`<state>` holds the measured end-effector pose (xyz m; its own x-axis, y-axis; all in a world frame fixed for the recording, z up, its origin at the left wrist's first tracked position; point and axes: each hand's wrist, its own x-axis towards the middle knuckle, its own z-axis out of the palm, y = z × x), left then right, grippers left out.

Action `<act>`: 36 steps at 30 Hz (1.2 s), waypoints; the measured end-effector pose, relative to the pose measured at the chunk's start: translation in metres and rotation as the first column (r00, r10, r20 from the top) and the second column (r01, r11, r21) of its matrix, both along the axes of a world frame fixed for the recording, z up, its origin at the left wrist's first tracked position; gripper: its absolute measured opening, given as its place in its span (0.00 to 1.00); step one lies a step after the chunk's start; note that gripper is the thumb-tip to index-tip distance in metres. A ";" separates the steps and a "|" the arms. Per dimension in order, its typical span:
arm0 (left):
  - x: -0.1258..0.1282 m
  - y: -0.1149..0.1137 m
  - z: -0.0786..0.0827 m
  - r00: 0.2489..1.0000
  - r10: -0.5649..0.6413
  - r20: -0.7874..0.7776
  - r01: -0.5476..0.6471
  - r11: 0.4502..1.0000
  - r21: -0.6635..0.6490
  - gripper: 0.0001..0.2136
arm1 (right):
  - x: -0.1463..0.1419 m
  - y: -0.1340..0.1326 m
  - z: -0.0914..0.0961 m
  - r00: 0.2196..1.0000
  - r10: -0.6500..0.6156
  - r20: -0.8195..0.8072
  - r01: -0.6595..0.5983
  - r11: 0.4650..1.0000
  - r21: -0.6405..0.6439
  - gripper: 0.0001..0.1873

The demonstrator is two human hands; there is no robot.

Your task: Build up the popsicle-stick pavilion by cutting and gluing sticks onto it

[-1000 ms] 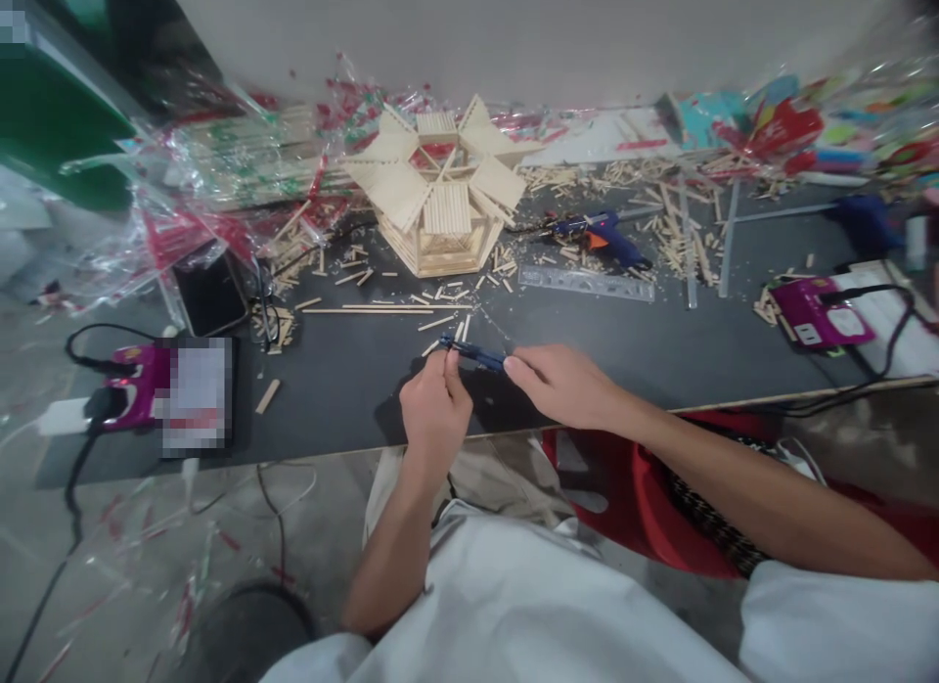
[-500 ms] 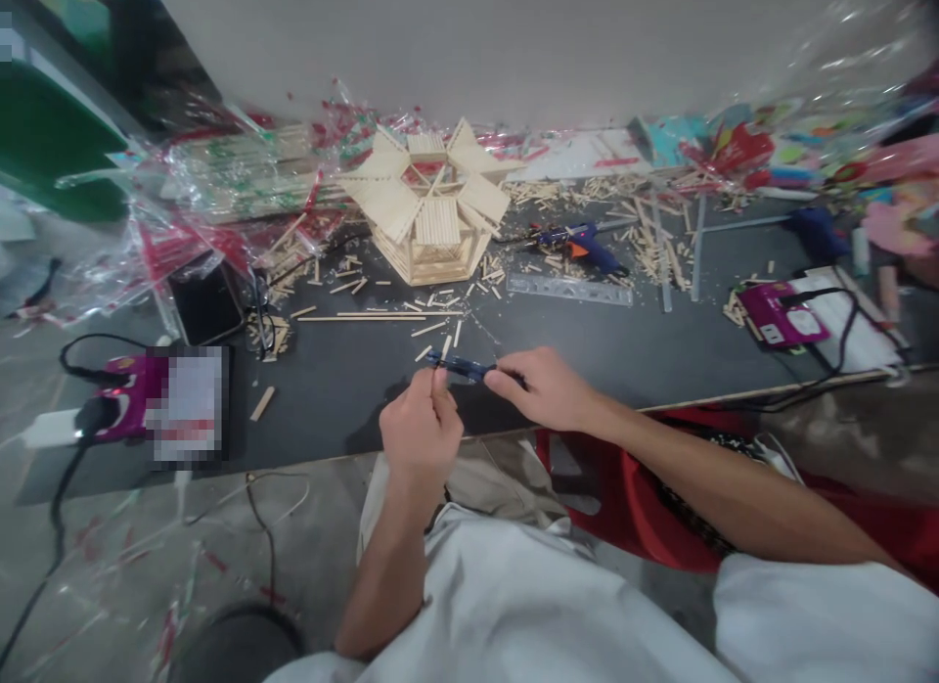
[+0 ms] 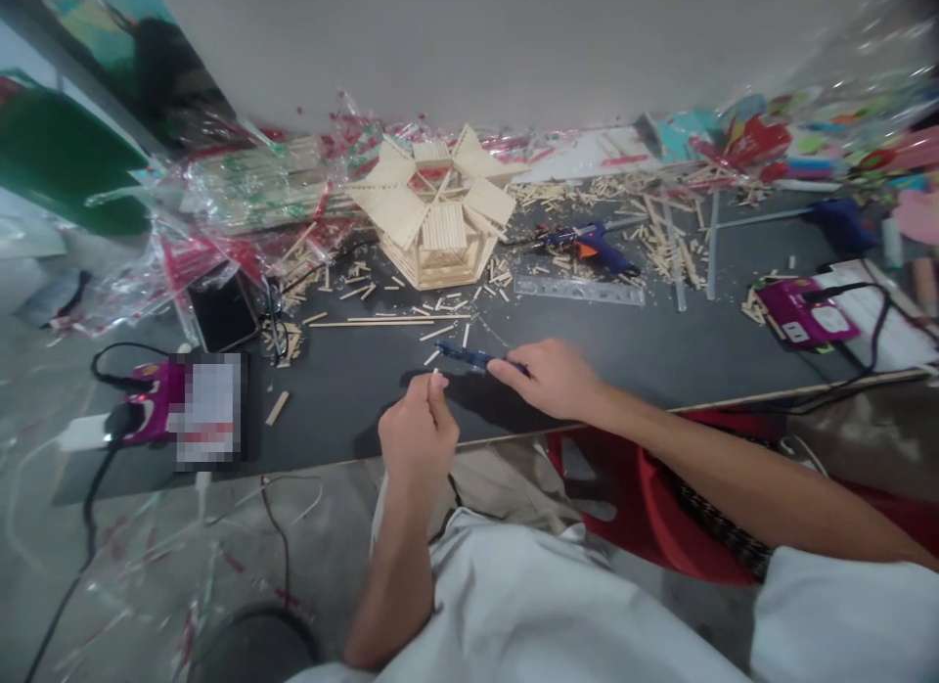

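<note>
My left hand [image 3: 417,436] is closed in a pinch on a small pale stick piece [image 3: 435,374], held just above the dark table [image 3: 660,345] near its front edge. My right hand [image 3: 554,378] grips a dark blue cutter [image 3: 466,355] by its handles, the tool's tip pointing left and a little apart from the stick piece. Behind both hands stands a model house of pale wooden sticks [image 3: 436,218], with several cut stick bits scattered before it.
A blue and orange glue gun [image 3: 591,245] and a clear ruler [image 3: 579,290] lie at the right back. A phone [image 3: 222,311] and a purple power strip [image 3: 147,409] sit left, another purple strip [image 3: 803,316] right. Crumpled plastic wrap lines the back.
The stick piece and the cutter tip were together; now my left hand has drawn back toward me with the piece, and the cutter stays in my right hand.
</note>
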<state>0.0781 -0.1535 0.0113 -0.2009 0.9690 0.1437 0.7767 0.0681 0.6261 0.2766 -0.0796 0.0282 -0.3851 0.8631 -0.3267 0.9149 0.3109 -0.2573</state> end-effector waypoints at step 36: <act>-0.060 0.185 0.018 0.909 -0.083 -0.408 -0.064 0.940 -0.335 0.21 | 0.037 -0.022 -0.061 0.986 0.119 -0.115 -0.020 0.776 0.630 0.39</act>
<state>0.0181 0.0312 0.0292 -0.1861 0.9750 -0.1211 0.9592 0.2070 0.1924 0.3133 -0.1019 -0.0323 -0.4509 0.8265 0.3369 0.8538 0.5094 -0.1071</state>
